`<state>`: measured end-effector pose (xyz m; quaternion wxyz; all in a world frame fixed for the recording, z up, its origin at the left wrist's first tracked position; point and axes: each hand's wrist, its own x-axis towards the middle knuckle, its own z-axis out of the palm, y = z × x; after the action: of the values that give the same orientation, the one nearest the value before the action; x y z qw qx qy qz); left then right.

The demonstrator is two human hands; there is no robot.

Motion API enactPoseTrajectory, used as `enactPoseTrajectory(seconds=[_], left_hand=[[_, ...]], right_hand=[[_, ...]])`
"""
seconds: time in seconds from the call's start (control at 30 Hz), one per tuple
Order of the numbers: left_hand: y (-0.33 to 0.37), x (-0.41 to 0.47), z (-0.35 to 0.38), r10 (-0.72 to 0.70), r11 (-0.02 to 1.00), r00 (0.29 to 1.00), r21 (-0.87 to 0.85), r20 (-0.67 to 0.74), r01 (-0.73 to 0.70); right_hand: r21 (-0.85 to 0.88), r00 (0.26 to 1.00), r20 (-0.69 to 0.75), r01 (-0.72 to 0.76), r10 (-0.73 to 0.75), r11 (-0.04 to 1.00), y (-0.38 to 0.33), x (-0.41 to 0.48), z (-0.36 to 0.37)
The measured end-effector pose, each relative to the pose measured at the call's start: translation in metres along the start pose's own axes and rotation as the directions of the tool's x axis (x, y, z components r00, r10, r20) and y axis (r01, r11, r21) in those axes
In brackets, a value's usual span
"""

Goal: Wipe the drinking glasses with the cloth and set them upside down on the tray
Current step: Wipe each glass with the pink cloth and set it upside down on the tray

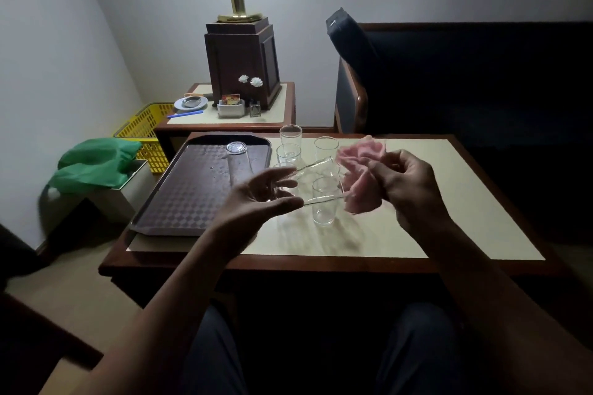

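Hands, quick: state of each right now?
Left hand: holding a drinking glass on its side.
Right hand: holding the pink cloth.

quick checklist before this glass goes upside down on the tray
1. Grip on the held glass: ok, the left hand holds it on its side by the base end.
2. Cloth under control: ok, bunched in the right hand at the glass's mouth.
3. Glass wiped all round: cannot tell.
4. Room on the tray: ok, only one upside-down glass stands there, at the far side.
5. Clearance from the nearest upright glass: cannot tell, it overlaps the held glass in this view.
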<state>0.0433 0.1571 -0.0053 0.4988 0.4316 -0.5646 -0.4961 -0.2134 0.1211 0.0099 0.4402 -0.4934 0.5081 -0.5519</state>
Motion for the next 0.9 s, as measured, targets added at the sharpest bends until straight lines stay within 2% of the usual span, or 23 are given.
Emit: enactPoseTrajectory(seconds=[0.07,0.17,0.2,0.23,0.3,0.33,0.4,0.47,0.5,0.53,0.57,0.6,0.63,0.67,0.7,0.73,0.77,0.83,0.9], left_hand=[[-0.003,0.0,0.002,-0.073,0.989,0.997,-0.128,0.032,0.077],[0.0,0.001,0.001,-0.134,0.96,0.99,-0.243,0.044,0.141],[0.001,0.001,-0.002,-0.15,0.949,0.987,-0.272,0.058,0.16],[0.003,0.0,-0.006,-0.165,0.936,0.983,-0.302,0.081,0.182],[0.005,0.001,-0.012,-0.198,0.919,0.97,-0.317,0.139,0.233],[0.006,0.001,-0.014,-0.214,0.918,0.962,-0.301,0.171,0.257],[0.007,0.001,-0.015,-0.227,0.921,0.943,-0.26,0.244,0.289],[0.01,0.002,-0.013,-0.213,0.941,0.932,-0.195,0.294,0.277],[0.011,0.001,-0.011,-0.185,0.959,0.936,-0.155,0.299,0.239],[0.011,0.001,-0.01,-0.14,0.977,0.945,-0.113,0.294,0.18],[0.012,0.001,-0.007,-0.082,0.991,0.955,-0.076,0.285,0.108],[0.012,0.0,-0.005,-0.016,0.999,0.961,-0.045,0.276,0.03],[0.012,-0.002,-0.002,0.051,0.999,0.963,-0.007,0.265,-0.051],[0.012,-0.004,0.0,0.113,0.99,0.963,0.054,0.243,-0.13],[0.013,-0.005,0.002,0.169,0.972,0.962,0.127,0.217,-0.199],[0.013,-0.005,0.004,0.213,0.948,0.957,0.196,0.196,-0.251],[0.013,-0.005,0.004,0.247,0.925,0.951,0.247,0.186,-0.288],[0.013,-0.003,0.002,0.319,0.866,0.929,0.34,0.185,-0.365],[0.01,-0.001,-0.002,0.371,0.806,0.911,0.425,0.181,-0.412]], right_hand=[[-0.067,0.982,0.147,0.134,-0.123,0.989,-0.012,-0.012,0.007],[-0.262,0.861,0.462,0.362,-0.213,0.895,-0.023,-0.036,0.006],[-0.338,0.822,0.51,0.463,-0.254,0.819,-0.022,-0.038,0.0],[-0.404,0.762,0.554,0.598,-0.334,0.692,-0.025,-0.039,-0.006],[-0.435,0.55,0.703,0.834,-0.451,0.338,-0.022,-0.033,-0.018],[-0.409,0.456,0.791,0.89,-0.408,0.202,-0.021,-0.027,-0.019],[-0.351,0.35,0.914,0.936,-0.208,0.034,-0.018,-0.017,-0.018],[-0.353,0.35,0.934,0.935,-0.074,-0.034,-0.015,-0.012,-0.017],[-0.362,0.361,0.932,0.931,-0.032,-0.039,-0.013,-0.011,-0.016],[-0.392,0.392,0.92,0.92,0.018,0.002,-0.012,-0.011,-0.015],[-0.439,0.43,0.898,0.89,0.095,0.122,-0.014,-0.014,-0.012],[-0.48,0.445,0.877,0.817,0.181,0.319,-0.019,-0.018,-0.011],[-0.491,0.438,0.867,0.669,0.238,0.558,-0.021,-0.023,-0.01],[-0.449,0.423,0.869,0.455,0.257,0.769,-0.023,-0.025,-0.012],[-0.351,0.406,0.882,0.23,0.238,0.908,-0.023,-0.027,-0.014],[-0.236,0.419,0.885,0.026,0.204,0.971,-0.022,-0.028,-0.017],[-0.136,0.457,0.87,-0.14,0.186,0.981,-0.02,-0.028,-0.018],[0.034,0.582,0.787,-0.369,0.203,0.929,-0.019,-0.029,-0.015],[0.208,0.676,0.682,-0.545,0.278,0.812,-0.017,-0.029,-0.01]])
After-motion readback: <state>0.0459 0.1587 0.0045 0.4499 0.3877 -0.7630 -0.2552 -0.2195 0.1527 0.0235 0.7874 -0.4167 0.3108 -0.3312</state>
